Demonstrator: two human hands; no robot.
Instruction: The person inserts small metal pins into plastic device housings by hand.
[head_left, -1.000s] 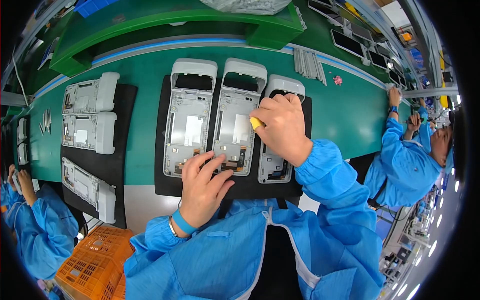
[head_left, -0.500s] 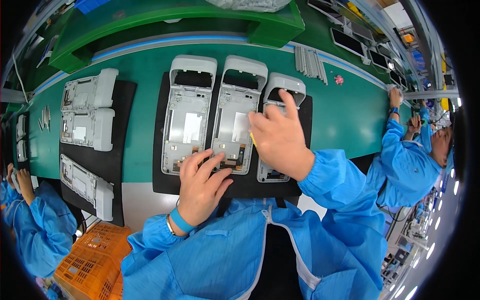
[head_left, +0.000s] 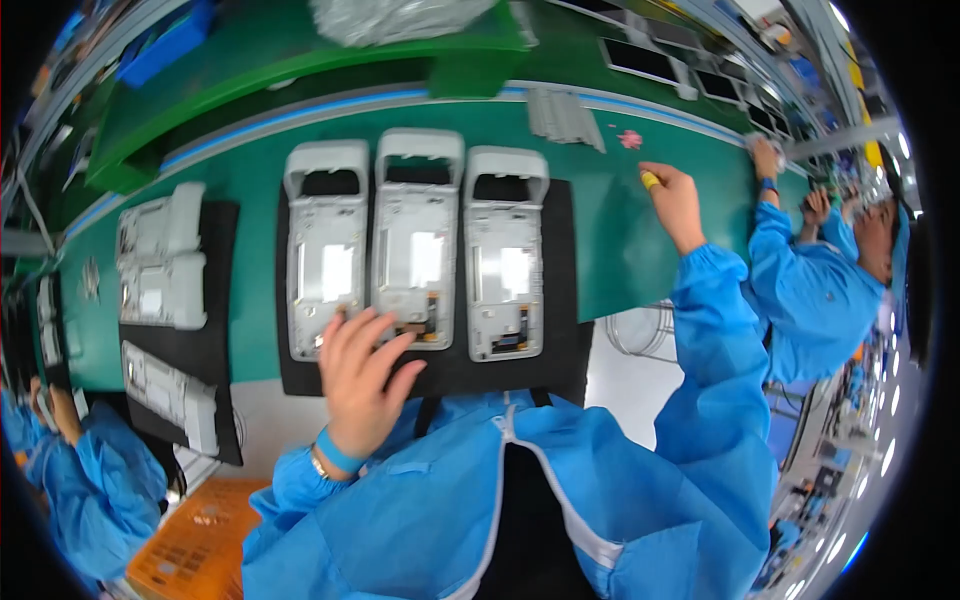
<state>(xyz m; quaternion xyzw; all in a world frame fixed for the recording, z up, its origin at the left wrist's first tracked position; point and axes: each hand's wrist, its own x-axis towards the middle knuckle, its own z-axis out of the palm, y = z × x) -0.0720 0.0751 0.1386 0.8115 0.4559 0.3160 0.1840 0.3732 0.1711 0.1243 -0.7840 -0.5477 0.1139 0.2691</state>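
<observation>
Three light grey device housings, the left (head_left: 325,262), the middle (head_left: 415,240) and the right (head_left: 505,265), lie side by side on a black mat (head_left: 565,290). Each has a frame-like top end, a bright rectangle inside and brown flex parts low down. My left hand (head_left: 360,375), fingers spread, rests at the lower ends of the left and middle housings. Raised over the green table to the right, my right hand (head_left: 675,205) has its fingers curled, with something yellow at a finger. Whatever it may hold is too small to make out. A small pink heap (head_left: 629,139) lies beyond it.
Grey strips (head_left: 565,118) lie at the back near a green raised shelf (head_left: 300,78). More housings (head_left: 170,395) sit on another black mat at left. An orange crate (head_left: 195,540) stands lower left. Co-workers sit at left and right (head_left: 815,285).
My right hand has moved off the right housing, out to the right toward the pink heap. My left hand stays by the housings' lower ends. The view has shifted.
</observation>
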